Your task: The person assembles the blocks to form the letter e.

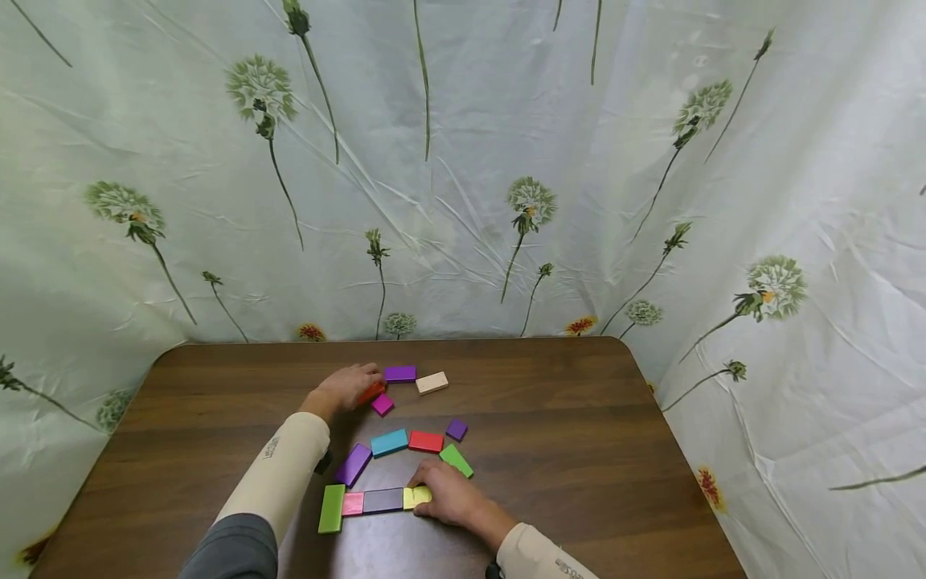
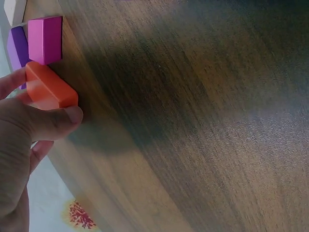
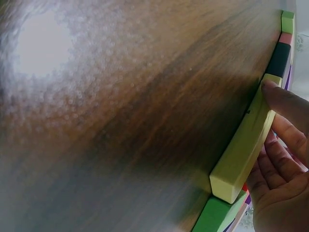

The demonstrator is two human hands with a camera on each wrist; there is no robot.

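Note:
At the far side of the table, my left hand [image 1: 349, 386] pinches an orange block [image 2: 50, 87] between thumb and fingers. A magenta block [image 2: 45, 40] lies right beside it. Closer in, my right hand [image 1: 452, 492] holds a yellow block [image 3: 246, 140], thumb on the near side and fingers on the other. The yellow block touches a dark grey block [image 1: 383, 500], which a pink block [image 1: 353, 504] and an upright-lying green block [image 1: 332, 508] follow leftward. Above this row, purple [image 1: 354, 465], blue [image 1: 390, 443], red [image 1: 426, 441] and green [image 1: 456, 461] blocks form an arc.
Beyond the arc lie a small purple block [image 1: 456, 429], a longer purple block [image 1: 401, 374] and a beige block [image 1: 432, 383]. The brown wooden table [image 1: 579, 450] ends at a flower-printed curtain [image 1: 463, 201] behind and at the sides.

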